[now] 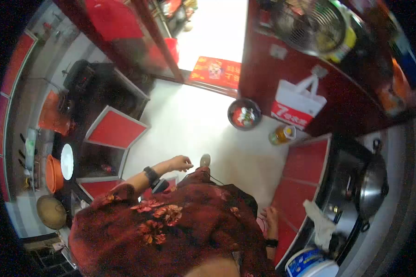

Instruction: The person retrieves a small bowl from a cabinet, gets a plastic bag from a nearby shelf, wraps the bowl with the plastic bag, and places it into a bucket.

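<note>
Pale kitchen floor (pixel 189 120) fills the mid. Over it, near the bottom, the person's wine-red floral garment (pixel 185 226). Rt side: glossy red cabinet fronts w/ pale trim (pixel 302 168), below a dark stove counter (pixel 339 161) bearing a silvery metal wok (pixel 373 187). L side: pale-framed red cabinet door (pixel 115 131), swung open. Flat red printed mat (pixel 215 71) in the doorway up top; white-and-red carrier bag w/ handles (pixel 300 99) hangs on a dark red panel to its rt. Blue-and-white plastic bucket (pixel 312 265) at bottom rt, nr a limp whitish cloth (pixel 320 224).

Smaller: dark round bowl w/ red & green contents (pixel 231 121) on the floor, yellow-oil bottle (pixel 282 135) just beside it.

Hands well apart. L hand (pixel 180 164) out front, fingers loosely bent, nothing clamped; nearest thing is a greyish shoe tip (pixel 205 160) on the floor. Rt hand (pixel 270 216) low by the red cabinet fronts, fingers partly curled; can't tell if touching them or gripping anything.
</note>
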